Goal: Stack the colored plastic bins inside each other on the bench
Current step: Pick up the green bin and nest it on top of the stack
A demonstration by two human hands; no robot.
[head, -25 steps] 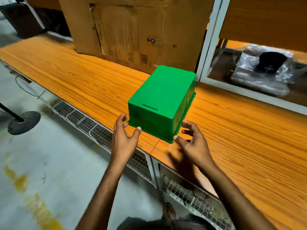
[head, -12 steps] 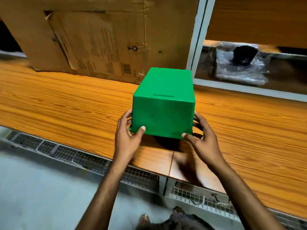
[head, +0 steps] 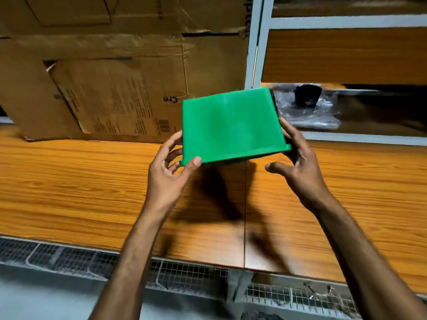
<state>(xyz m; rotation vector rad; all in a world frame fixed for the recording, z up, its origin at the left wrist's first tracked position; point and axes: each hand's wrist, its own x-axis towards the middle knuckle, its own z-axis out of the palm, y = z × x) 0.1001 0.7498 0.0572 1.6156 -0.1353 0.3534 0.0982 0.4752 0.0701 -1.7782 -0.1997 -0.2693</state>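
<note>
Head view: you hold the green bin (head: 231, 125) upside down and tilted above the counter (head: 69, 181), close to the cardboard box (head: 115, 88). It could slip or swing out on the right, since that side looks less secure. Your left hand (head: 166, 179) pinches the near left corner of the rim, thumb (head: 194, 162) on the wall and fingers behind. Your right hand (head: 300, 167) is spread wider, its fingers curled round the right end and rim, its thumb clear of the plastic.
</note>
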